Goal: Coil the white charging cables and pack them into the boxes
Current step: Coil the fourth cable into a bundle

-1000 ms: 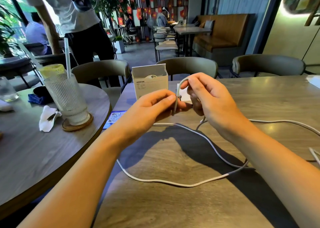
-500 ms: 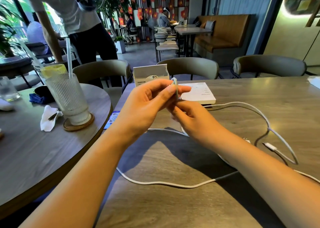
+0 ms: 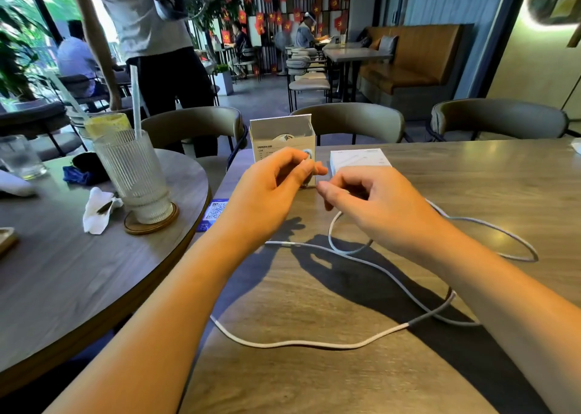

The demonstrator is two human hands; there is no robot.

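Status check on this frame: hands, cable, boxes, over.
Left hand pinching cable end; right hand curled round a loop. Most cable loose on table. Upright box open, flat box behind; nothing blocking.

ribbed glass [image 3: 132, 174] w/ straw on coaster [image 3: 151, 222], napkin [image 3: 97, 207], QR card [image 3: 215, 212]

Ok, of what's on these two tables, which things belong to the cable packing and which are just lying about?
Part of the job:
- white cable trailing loose across the table
- upright open box with a coiled cable inside
- flat white box
- left hand and right hand, working the cable

Just lying about:
- ribbed glass with straw on a coaster
- crumpled napkin
- QR card
- small glass
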